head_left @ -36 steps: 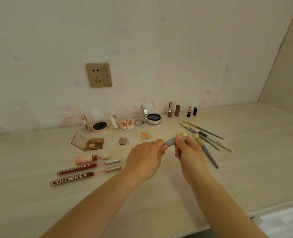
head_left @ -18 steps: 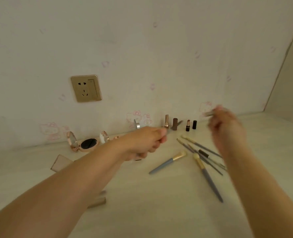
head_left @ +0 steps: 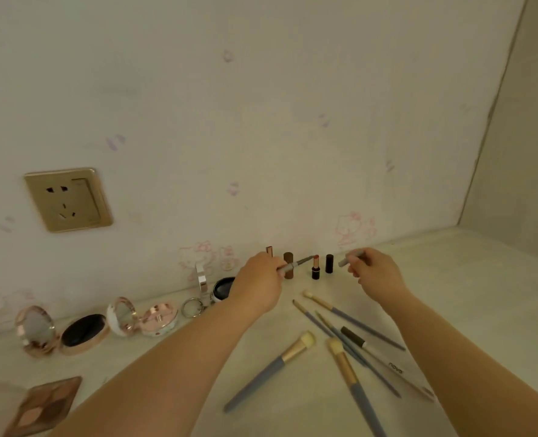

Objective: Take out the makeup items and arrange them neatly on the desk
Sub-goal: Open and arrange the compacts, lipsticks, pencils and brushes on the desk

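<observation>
The left hand (head_left: 256, 287) pinches a thin grey pencil (head_left: 296, 264) by its near end, the tip pointing right toward the open lipstick (head_left: 315, 267). The right hand (head_left: 376, 274) pinches a short grey cap (head_left: 351, 258), held apart from the pencil, above the desk (head_left: 450, 279) near its back edge. Half a second ago the right hand was a blur further right and the left sat lower; both are now raised in front of the lipsticks by the wall, and the pencil has come into sight. The dark cap (head_left: 329, 263) stands just right of the lipstick; a brown tube (head_left: 288, 265) stands behind the pencil. Brushes (head_left: 340, 339) lie fanned on the desk under the right forearm, where they lay before, and one large brush (head_left: 271, 370) lies apart to their left. Open compacts (head_left: 85, 332) line the back edge leftward, and an eyeshadow palette (head_left: 45, 405) sits at the near left. A socket (head_left: 67, 199) is set in the wall.
</observation>
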The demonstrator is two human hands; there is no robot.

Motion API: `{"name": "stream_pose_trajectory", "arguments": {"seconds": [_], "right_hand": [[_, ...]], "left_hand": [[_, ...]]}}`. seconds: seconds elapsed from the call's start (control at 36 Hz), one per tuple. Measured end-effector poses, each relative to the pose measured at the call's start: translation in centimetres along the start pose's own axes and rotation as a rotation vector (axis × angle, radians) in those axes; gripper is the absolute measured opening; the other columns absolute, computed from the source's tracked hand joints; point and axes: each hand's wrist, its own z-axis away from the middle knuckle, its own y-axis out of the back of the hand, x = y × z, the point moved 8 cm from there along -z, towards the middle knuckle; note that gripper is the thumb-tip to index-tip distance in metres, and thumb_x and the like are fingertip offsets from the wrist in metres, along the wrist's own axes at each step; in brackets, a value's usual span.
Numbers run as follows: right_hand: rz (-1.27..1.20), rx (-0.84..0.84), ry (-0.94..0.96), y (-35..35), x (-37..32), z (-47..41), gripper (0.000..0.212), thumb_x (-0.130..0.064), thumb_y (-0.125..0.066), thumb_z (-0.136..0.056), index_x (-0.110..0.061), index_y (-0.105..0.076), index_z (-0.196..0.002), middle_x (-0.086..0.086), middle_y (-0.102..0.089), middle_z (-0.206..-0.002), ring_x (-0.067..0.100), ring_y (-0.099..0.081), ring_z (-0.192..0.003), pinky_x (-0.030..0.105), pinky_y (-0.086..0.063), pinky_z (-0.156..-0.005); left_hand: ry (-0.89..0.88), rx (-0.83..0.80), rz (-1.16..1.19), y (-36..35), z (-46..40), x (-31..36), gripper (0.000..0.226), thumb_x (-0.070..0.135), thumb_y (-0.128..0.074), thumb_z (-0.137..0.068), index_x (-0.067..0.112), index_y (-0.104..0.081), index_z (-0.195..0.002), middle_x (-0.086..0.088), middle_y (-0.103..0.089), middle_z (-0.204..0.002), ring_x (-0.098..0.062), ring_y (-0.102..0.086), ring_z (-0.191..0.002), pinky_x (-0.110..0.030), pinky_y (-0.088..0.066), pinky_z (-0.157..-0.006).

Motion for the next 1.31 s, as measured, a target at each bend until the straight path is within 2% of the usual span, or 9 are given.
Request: {"name": "stream_pose_trajectory", "arguments": {"seconds": [0.14, 0.22, 0.39, 0.56, 0.78, 0.92, 1.08, 1.17, 1.31], "right_hand": [[0.248, -0.089, 0.087, -2.1, 0.5, -1.1, 0.019, -0.017, -0.044, -0.097, -0.016, -0.059, -0.086, 0.000, -0.060, -0.083, 0.013, -0.052, -0.075, 0.019, -0.038, -0.061], [0.369, -0.166, 0.094, -3.0, 0.8, -1.3, 0.016, -0.018, -0.041, -0.098, -0.015, -0.055, -0.089, -0.003, -0.057, -0.081, 0.016, -0.051, -0.077, 0.028, -0.038, -0.067], [0.546, -0.232, 0.124, -3.9, 1.3, -1.6, 0.017, -0.021, -0.039, -0.098, -0.011, -0.053, -0.099, 0.008, -0.062, -0.100, 0.023, -0.056, -0.086, 0.033, -0.044, -0.075], [0.582, -0.255, 0.135, -4.2, 1.2, -1.5, 0.019, -0.023, -0.040, -0.098, -0.010, -0.052, -0.103, 0.008, -0.062, -0.103, 0.024, -0.057, -0.090, 0.034, -0.045, -0.080], [0.653, -0.250, 0.160, -4.1, 1.1, -1.5, 0.022, -0.022, -0.038, -0.099, -0.007, -0.050, -0.109, 0.010, -0.061, -0.105, 0.023, -0.055, -0.089, 0.033, -0.043, -0.077], [0.722, -0.259, 0.167, -4.2, 1.1, -1.4, 0.023, -0.021, -0.039, -0.099, -0.006, -0.050, -0.111, 0.012, -0.058, -0.109, 0.019, -0.047, -0.087, 0.027, -0.036, -0.073], [0.749, -0.263, 0.156, -4.3, 1.1, -1.3, 0.024, -0.021, -0.043, -0.097, -0.006, -0.050, -0.115, 0.011, -0.056, -0.115, 0.022, -0.050, -0.098, 0.025, -0.035, -0.076], [0.678, -0.248, 0.117, -3.8, 1.0, -1.1, 0.033, -0.024, -0.049, -0.095, -0.009, -0.047, -0.124, 0.010, -0.056, -0.119, 0.023, -0.053, -0.106, 0.027, -0.039, -0.082], [0.504, -0.200, 0.016, -2.0, 1.0, 0.1, 0.051, -0.026, -0.053, -0.094, -0.011, -0.033, -0.138, 0.013, -0.053, -0.127, 0.027, -0.052, -0.115, 0.034, -0.042, -0.093]], "left_hand": [[-0.029, -0.002, -0.130, -1.4, -1.7, -0.3, 0.029, 0.013, -0.046, -0.096, 0.022, -0.066, -0.114, -0.004, -0.062, -0.107, -0.025, -0.059, -0.097, -0.030, -0.043, -0.074], [-0.020, -0.001, -0.207, -2.2, -2.3, -0.7, 0.030, 0.014, -0.047, -0.095, 0.029, -0.065, -0.114, -0.001, -0.063, -0.113, -0.024, -0.059, -0.100, -0.034, -0.049, -0.080], [-0.007, -0.016, -0.272, -3.6, -3.6, -1.2, 0.035, 0.010, -0.045, -0.093, 0.030, -0.064, -0.115, -0.002, -0.062, -0.114, -0.024, -0.059, -0.100, -0.037, -0.051, -0.079], [-0.001, -0.057, -0.321, -4.6, -4.4, -1.1, 0.036, 0.006, -0.048, -0.092, 0.028, -0.064, -0.115, -0.003, -0.062, -0.114, -0.025, -0.059, -0.100, -0.033, -0.047, -0.074], [0.024, -0.182, -0.321, -5.8, -5.0, -0.6, 0.033, 0.013, -0.047, -0.096, 0.022, -0.058, -0.126, -0.007, -0.058, -0.125, -0.027, -0.057, -0.110, -0.035, -0.050, -0.087], [0.029, -0.154, -0.290, -5.7, -4.8, -0.7, 0.030, 0.016, -0.050, -0.095, 0.023, -0.062, -0.121, -0.006, -0.060, -0.122, -0.027, -0.057, -0.110, -0.034, -0.049, -0.085], [0.030, -0.139, -0.259, -5.5, -4.5, -0.7, 0.028, 0.016, -0.053, -0.092, 0.020, -0.064, -0.118, -0.007, -0.062, -0.119, -0.027, -0.058, -0.107, -0.034, -0.050, -0.084], [0.021, -0.090, -0.223, -5.1, -4.3, -0.6, 0.026, 0.016, -0.054, -0.092, 0.018, -0.065, -0.115, -0.006, -0.062, -0.118, -0.027, -0.058, -0.106, -0.032, -0.047, -0.080], [-0.035, 0.053, -0.168, -3.2, -3.0, 0.5, 0.033, 0.027, -0.050, -0.096, 0.023, -0.055, -0.128, -0.001, -0.051, -0.128, -0.022, -0.050, -0.115, -0.031, -0.040, -0.081]]}}
